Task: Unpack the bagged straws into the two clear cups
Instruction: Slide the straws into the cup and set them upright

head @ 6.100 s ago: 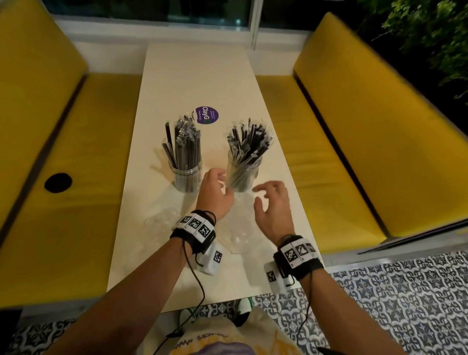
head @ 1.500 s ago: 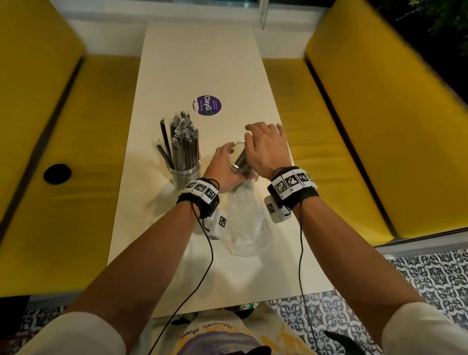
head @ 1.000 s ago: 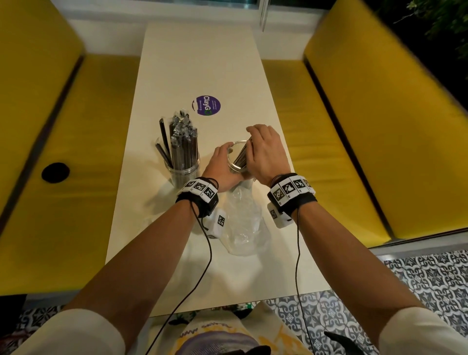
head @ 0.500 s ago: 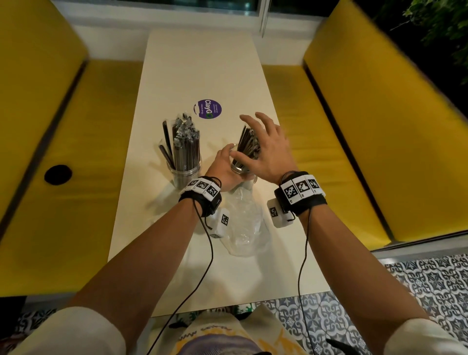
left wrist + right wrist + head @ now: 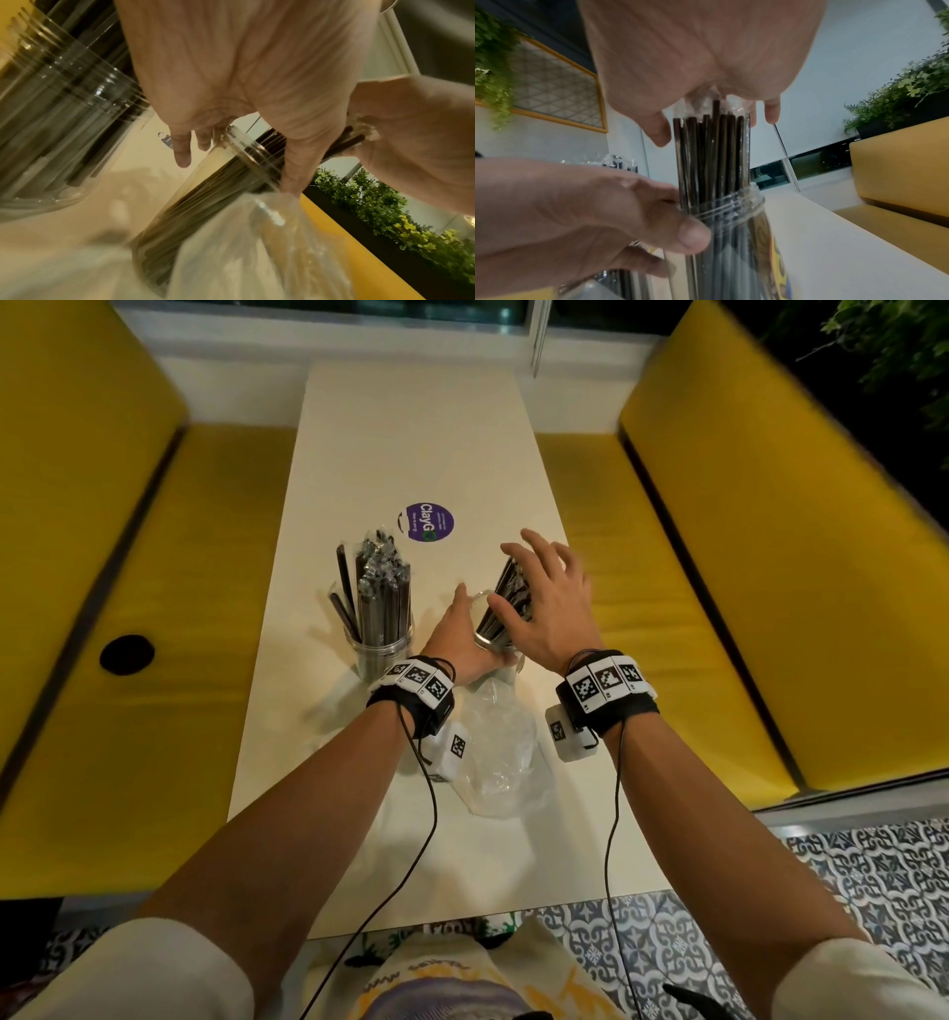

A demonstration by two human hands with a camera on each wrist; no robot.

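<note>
Mostly yellow benches [image 5: 760, 588] either side of a long cream table [image 5: 421, 433]; patterned floor tiles [image 5: 873, 891] at near right. On table, from far to near: purple round sticker [image 5: 429, 521], then two clear cups side by side, then crumpled empty plastic bag [image 5: 500, 752] lying flat between the wrists. Left cup [image 5: 379, 649] upright, packed with black straws [image 5: 382, 593] in clear wrappers, untouched, just left of left hand. Right cup [image 5: 490, 636] tilted, mouth leaning away, base near bag's far edge, stuffed with second bunch of straws [image 5: 711, 154] standing well above rim. Left hand [image 5: 459, 639] wrapped round right cup at its ribbed neck, thumb [image 5: 687, 233] pressed on front, fingers curled round the far side, clamped on cup. Right hand [image 5: 547, 603] spread over straw tops, fingers straight and apart, palm on or just above the tips; contact hard to confirm from right wrist view, nothing pinched. Straw tips bunched tight under palm, some wrapper ends showing. Both wrists with black straps, white tag blocks [image 5: 606, 683], cables trailing back toward the body. Bag blurry and close in left wrist view [image 5: 257, 243], touching cup's lower side. Dark round hole [image 5: 127, 654] in left bench seat. Green plants [image 5: 385, 213] behind right bench.
</note>
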